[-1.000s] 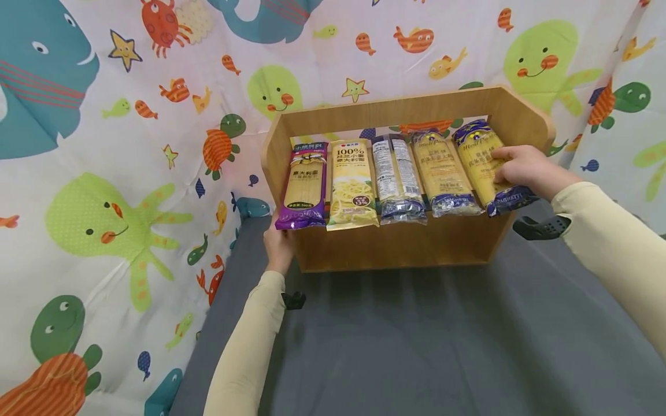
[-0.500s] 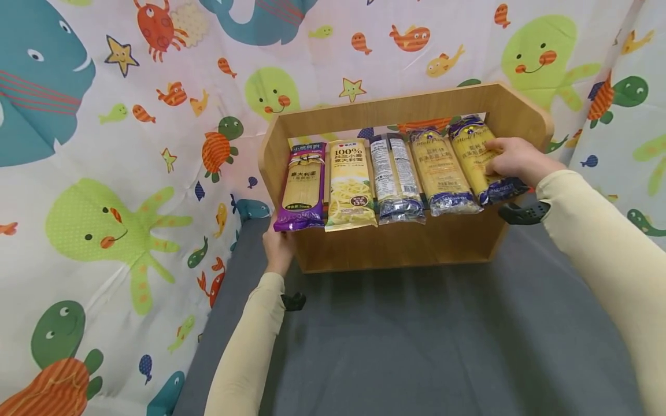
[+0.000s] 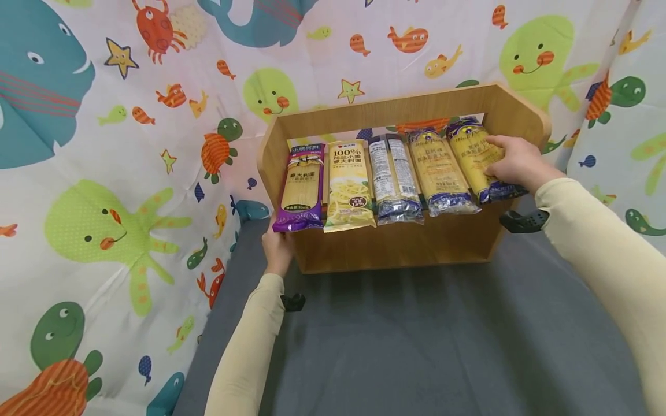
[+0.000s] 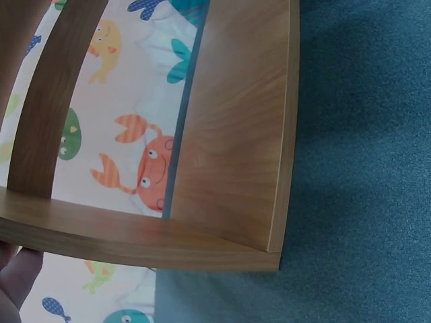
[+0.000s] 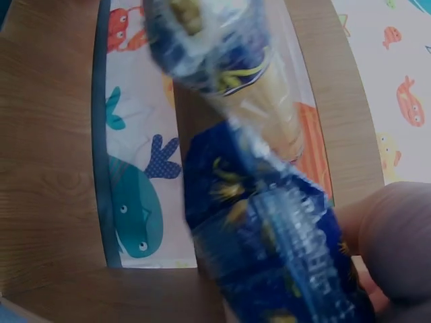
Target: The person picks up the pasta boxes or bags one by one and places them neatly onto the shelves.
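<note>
My right hand [image 3: 517, 162] holds the rightmost bag of spaghetti [image 3: 474, 151], yellow with dark blue ends, by its right edge. The bag lies tilted on the upper tier of a wooden rack [image 3: 395, 248], beside another bag of spaghetti [image 3: 439, 167]. In the right wrist view, its blue end [image 5: 269, 235] is close and blurred. At the rack's left side panel [image 4: 135, 235], my left hand [image 3: 277, 248] grips the edge, and some of its fingers are hidden behind the wood. Just above that hand lies a purple pasta bag [image 3: 302, 188].
A yellow-and-white pasta bag [image 3: 350, 185] and a clear bag with white labels [image 3: 396, 179] fill the middle of the row. The rack stands on a grey cloth surface [image 3: 395, 341]. A sea-animal curtain [image 3: 130, 190] hangs behind and at the sides.
My right hand has shifted left and slightly up, bringing the lower end of the rightmost spaghetti bag closer to its neighbour. My left hand stays at the rack's side.
</note>
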A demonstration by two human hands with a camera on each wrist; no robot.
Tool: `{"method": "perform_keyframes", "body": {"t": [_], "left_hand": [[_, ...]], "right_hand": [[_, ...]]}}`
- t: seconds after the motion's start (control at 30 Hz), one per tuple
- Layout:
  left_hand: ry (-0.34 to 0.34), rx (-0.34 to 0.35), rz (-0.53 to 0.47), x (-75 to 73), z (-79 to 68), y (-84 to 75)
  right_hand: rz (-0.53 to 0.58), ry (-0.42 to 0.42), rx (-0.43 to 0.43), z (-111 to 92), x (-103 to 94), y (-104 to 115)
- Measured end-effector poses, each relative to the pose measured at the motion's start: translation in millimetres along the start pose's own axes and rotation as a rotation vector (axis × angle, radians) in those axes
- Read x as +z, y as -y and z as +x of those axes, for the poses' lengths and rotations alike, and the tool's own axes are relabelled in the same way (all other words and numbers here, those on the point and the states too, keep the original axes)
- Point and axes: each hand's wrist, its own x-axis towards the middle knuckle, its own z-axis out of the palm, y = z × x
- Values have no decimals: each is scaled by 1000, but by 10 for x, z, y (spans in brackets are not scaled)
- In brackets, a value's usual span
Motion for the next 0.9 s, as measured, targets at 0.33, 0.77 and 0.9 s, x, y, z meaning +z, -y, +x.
{"method": "perform_keyframes", "body": {"t": [0.33, 0.77, 0.9], "left_hand": [[6, 3, -23, 36, -8, 60], [157, -28, 25, -393, -126, 67], [167, 7, 28, -546, -258, 32]], "right_hand": [[-26, -202, -113, -388, 202, -101], [50, -375, -148, -1118, 637, -731], [38, -362, -118, -1253, 742, -867]]}}
